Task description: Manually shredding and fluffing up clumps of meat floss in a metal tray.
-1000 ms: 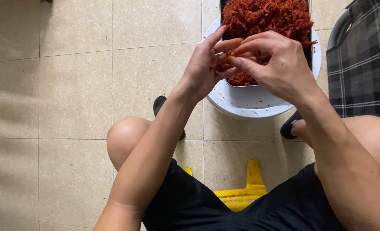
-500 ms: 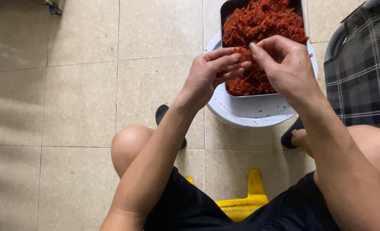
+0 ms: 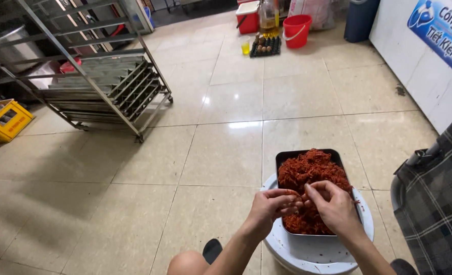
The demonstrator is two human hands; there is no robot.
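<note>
Wide tiled floor (image 3: 226, 147), pale and glossy, filling most of the view. At ten o'clock, a tall metal rack on wheels (image 3: 101, 84) with stacked trays on its lower rails. At three to four o'clock, a checked fabric bag (image 3: 437, 203) cut off by the edge. At twelve to one o'clock, far back, a red bucket (image 3: 297, 24) beside a dark egg tray (image 3: 265, 46) and a small glass of yellow liquid (image 3: 245, 47). At nine o'clock, a yellow crate (image 3: 4, 119). At five o'clock, close in, an upturned white tub (image 3: 320, 252) serving as a stand. On top of it, a dark rectangular tray (image 3: 285, 156) heaped with shredded red-orange food (image 3: 312, 173). Over the tray's near end, left hand (image 3: 272, 204) and right hand (image 3: 332, 203), fingertips meeting at the middle. Both hands curled, pinching at a small clump of the red shreds between them; exact hold on the strands too small to make out. Bare knee (image 3: 187, 265) at six o'clock.
</note>
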